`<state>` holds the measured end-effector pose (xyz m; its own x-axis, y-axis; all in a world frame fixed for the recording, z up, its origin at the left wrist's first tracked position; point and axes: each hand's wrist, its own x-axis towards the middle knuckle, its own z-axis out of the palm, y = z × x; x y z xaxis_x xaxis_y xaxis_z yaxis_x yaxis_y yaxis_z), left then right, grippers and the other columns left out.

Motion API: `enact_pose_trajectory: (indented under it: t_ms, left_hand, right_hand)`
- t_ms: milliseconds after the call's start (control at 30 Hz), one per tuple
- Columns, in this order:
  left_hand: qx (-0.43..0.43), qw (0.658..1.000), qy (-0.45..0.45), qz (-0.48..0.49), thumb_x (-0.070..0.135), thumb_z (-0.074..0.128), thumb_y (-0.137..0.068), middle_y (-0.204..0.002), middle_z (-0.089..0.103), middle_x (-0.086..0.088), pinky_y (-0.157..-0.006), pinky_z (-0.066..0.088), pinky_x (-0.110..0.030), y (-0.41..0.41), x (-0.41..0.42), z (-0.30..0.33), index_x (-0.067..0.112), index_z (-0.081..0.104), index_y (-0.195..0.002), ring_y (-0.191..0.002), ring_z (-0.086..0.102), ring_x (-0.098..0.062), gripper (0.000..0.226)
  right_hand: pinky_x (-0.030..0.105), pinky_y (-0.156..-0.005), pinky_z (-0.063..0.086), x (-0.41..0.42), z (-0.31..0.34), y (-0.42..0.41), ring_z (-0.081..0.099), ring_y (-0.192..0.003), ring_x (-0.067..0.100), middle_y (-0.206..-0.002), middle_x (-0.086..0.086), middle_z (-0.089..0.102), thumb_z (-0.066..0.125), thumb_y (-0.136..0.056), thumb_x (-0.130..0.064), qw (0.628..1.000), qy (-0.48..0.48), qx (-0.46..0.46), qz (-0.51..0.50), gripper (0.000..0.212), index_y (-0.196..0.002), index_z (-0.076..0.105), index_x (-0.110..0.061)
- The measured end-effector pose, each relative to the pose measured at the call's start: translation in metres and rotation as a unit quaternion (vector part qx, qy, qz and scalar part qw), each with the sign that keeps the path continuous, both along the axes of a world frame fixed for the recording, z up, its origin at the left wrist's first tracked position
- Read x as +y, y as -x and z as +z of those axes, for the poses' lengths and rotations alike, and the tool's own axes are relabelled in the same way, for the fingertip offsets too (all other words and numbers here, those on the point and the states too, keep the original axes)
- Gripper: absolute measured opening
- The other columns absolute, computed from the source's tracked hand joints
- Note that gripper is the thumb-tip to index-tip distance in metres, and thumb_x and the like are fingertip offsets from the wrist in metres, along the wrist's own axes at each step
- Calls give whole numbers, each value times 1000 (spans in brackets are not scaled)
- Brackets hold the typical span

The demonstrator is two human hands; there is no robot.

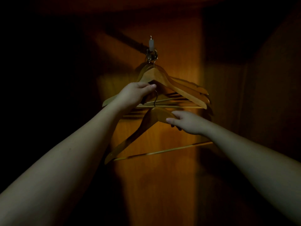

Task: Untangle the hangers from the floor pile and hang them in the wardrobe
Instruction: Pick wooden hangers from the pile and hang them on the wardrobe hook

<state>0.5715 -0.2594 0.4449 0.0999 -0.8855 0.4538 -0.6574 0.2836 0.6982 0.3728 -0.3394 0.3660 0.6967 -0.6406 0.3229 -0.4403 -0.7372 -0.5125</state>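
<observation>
Both hands grip: left (138, 93) hung hangers (177, 85), right (184, 121) loose hanger (143, 128); rail (130, 40) above.

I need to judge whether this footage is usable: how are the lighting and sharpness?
Head view: very dim, one warm patch on the wardrobe back panel lighting the hung hangers and the held hanger; sides fall to black; both hands slightly soft; wide-angle stretch on the forearms.

Both arms reach up, left hand (136, 92) apparently in a pinching grip, right hand (185, 121) curled.
</observation>
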Motion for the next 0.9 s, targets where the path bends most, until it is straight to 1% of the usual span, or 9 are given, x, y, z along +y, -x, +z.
enact_pose_trajectory:
  t_ms: [67, 200, 333, 433, 533, 600, 667, 767, 900]
  left_hand:
    - [35, 999, -3, -21, 44, 60, -93, -97, 71, -15, -90, 51, -49, -4, -3, 1, 20, 71, -95, -92, 67, -36, 27]
    - [58, 997, -10, -53, 36, 56, -97, -74, 63, 0, -72, 43, -31, -4, -7, 1, 15, 68, -88, -71, 56, -15, 26]
    - [75, 994, -21, -77, 36, 56, -96, -83, 60, -8, -78, 38, -39, -6, -7, 1, 16, 66, -82, -82, 50, -25, 27]
    - [87, 992, -32, -84, 49, 60, -88, -90, 59, -11, -82, 39, -42, -11, -9, 3, 17, 69, -87, -87, 50, -27, 33]
    - [31, 999, -25, -32, 60, 50, -91, -106, 68, 0, -94, 51, -44, -15, -12, 3, 28, 67, -112, -100, 64, -21, 42]
    - [-2, 1000, -16, 15, 60, 39, -96, -108, 67, -2, -85, 52, -39, -19, -10, 1, 26, 59, -121, -99, 64, -21, 47]
    - [-24, 998, -27, 53, 57, 36, -98, -104, 65, 0, -73, 50, -32, -25, -7, -3, 24, 56, -123, -94, 63, -19, 46]
    - [-60, 994, -58, 77, 51, 42, -99, -99, 65, -1, -77, 56, -40, -32, 1, -11, 28, 54, -124, -92, 66, -23, 36]
    - [-145, 984, -30, 101, 49, 50, -96, -103, 64, 4, -77, 59, -40, -45, 1, -14, 29, 57, -115, -90, 66, -18, 29]
  right_hand:
    - [15, -53, 36, 1, 4, 1, 49, -50, -6, -65, -10, 53, 47, -100, -41, 1000, -2, -1, 3, 26, -81, 55, -24]
    - [16, -54, 35, 1, 6, 1, 48, -48, -8, -64, -10, 53, 48, -100, -40, 1000, 0, -4, 3, 26, -79, 54, -26]
    - [10, -49, 35, 4, 8, 2, 48, -47, -9, -65, -10, 53, 48, -100, -38, 1000, -11, -6, 6, 24, -81, 55, -25]
    - [14, -52, 36, 4, 10, 2, 49, -47, -8, -66, -10, 54, 48, -100, -38, 1000, -19, -7, 6, 23, -81, 55, -26]
    - [21, -54, 41, -2, 13, 2, 53, -55, 2, -69, -8, 58, 49, -100, -38, 999, -26, -21, -7, 23, -82, 56, -26]
    - [26, -56, 43, -8, 16, 6, 55, -60, 10, -72, -6, 59, 49, -100, -38, 998, -40, -49, -25, 22, -83, 55, -26]
    - [28, -58, 44, -14, 23, 13, 55, -64, 12, -77, -3, 61, 48, -100, -38, 995, -48, -76, -47, 20, -86, 55, -26]
    - [27, -57, 43, -22, 41, 22, 55, -68, 13, -85, 1, 62, 45, -101, -38, 990, -49, -104, -78, 20, -91, 55, -24]
    - [27, -52, 40, -29, 69, 25, 51, -61, 13, -77, 0, 59, 48, -101, -33, 982, -67, -154, -92, 19, -89, 56, -21]
